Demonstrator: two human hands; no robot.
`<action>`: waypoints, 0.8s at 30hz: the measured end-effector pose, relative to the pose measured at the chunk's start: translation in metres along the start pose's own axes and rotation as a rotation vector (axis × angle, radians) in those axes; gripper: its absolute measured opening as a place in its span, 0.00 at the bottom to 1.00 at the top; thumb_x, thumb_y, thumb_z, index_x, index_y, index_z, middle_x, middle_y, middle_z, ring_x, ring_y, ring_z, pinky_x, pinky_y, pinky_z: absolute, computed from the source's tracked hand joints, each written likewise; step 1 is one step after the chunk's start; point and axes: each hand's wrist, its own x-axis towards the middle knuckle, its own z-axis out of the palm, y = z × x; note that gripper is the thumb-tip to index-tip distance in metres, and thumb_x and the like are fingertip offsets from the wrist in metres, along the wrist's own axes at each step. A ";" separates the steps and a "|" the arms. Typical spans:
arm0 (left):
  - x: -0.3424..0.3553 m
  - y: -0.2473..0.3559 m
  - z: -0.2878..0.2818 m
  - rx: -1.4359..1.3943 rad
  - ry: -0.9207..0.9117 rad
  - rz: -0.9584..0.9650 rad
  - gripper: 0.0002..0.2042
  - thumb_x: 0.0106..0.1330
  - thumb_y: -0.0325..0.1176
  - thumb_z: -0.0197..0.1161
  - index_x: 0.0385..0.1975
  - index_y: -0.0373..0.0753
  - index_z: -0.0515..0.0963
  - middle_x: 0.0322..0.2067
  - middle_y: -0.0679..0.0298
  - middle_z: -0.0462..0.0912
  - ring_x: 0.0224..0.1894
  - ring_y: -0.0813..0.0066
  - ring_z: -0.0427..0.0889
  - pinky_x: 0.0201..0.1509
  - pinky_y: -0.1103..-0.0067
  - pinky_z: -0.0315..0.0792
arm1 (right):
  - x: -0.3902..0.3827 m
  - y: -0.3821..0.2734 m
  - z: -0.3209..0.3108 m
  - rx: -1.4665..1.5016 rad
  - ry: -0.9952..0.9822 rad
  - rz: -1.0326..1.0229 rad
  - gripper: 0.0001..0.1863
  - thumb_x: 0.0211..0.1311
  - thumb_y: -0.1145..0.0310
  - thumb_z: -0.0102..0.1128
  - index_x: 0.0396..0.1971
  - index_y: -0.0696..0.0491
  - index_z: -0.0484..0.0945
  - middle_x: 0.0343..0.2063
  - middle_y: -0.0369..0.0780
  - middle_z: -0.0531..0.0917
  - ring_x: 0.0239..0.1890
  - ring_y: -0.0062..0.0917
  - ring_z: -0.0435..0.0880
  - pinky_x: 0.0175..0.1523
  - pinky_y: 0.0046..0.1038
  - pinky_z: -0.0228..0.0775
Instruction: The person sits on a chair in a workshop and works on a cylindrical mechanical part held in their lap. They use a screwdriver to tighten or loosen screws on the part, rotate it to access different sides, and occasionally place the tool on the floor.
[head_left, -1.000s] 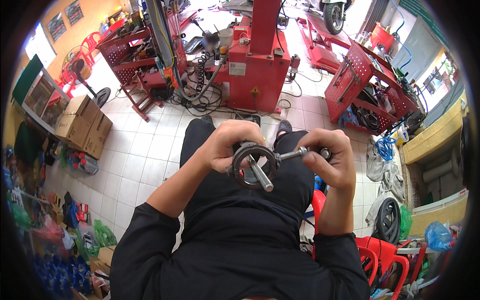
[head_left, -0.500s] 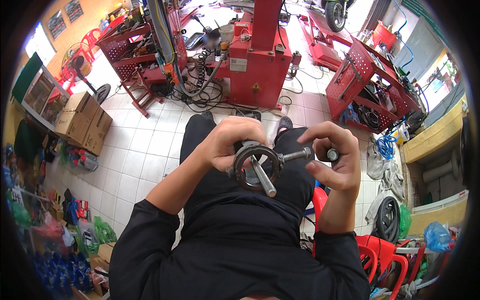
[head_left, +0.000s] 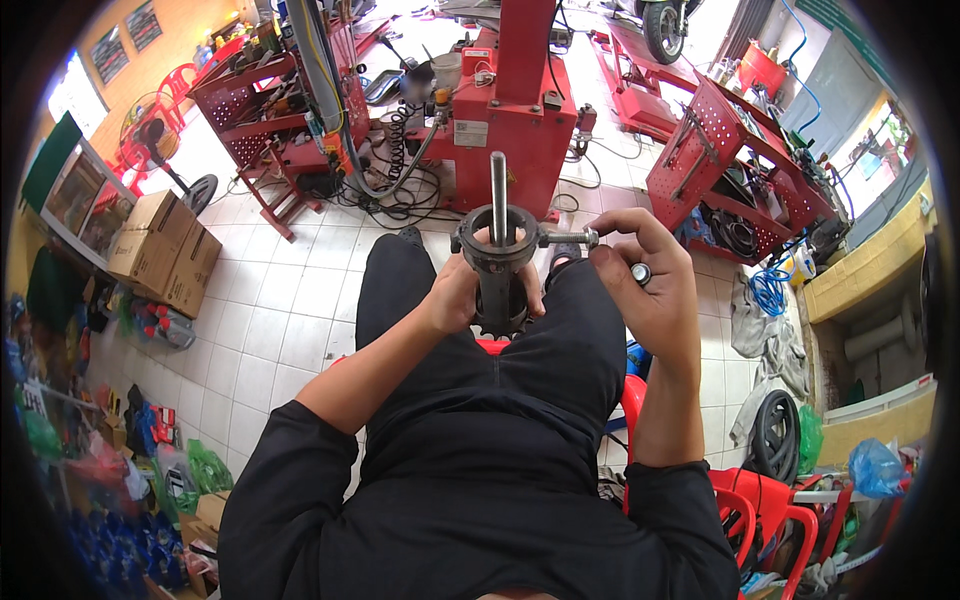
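My left hand [head_left: 455,298] is wrapped round a dark metal tube with a ring-shaped collar [head_left: 497,262] at its top, held upright above my lap. Out of the ring's opening rises a shiny steel rod [head_left: 498,190]. A threaded bolt [head_left: 565,239] sticks out sideways from the collar, to the right. Thumb and forefinger of my right hand [head_left: 662,290] close on the head of that bolt. A small metal cylinder [head_left: 640,272] is tucked in the same hand, its round end showing; the rest is hidden. The toothed lower end of the tube shows below my left fingers.
Ahead stands a red machine [head_left: 515,130] with cables on the tiled floor. Red tool carts [head_left: 735,170] flank it. Cardboard boxes [head_left: 165,250] are at the left. A red plastic chair [head_left: 740,510], a tire [head_left: 775,440] and bags lie to the right.
The tube has tilted from pointing toward me to upright, its rod now pointing up. My right thumb and forefinger have come from beside the bolt onto its head.
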 end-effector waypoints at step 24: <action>0.008 0.014 0.026 -0.167 0.271 -0.287 0.17 0.69 0.50 0.35 0.34 0.42 0.62 0.24 0.52 0.78 0.25 0.62 0.78 0.32 0.72 0.73 | 0.012 0.022 -0.004 0.023 0.022 0.082 0.10 0.60 0.70 0.57 0.39 0.59 0.74 0.19 0.31 0.74 0.21 0.10 0.65 0.25 0.17 0.55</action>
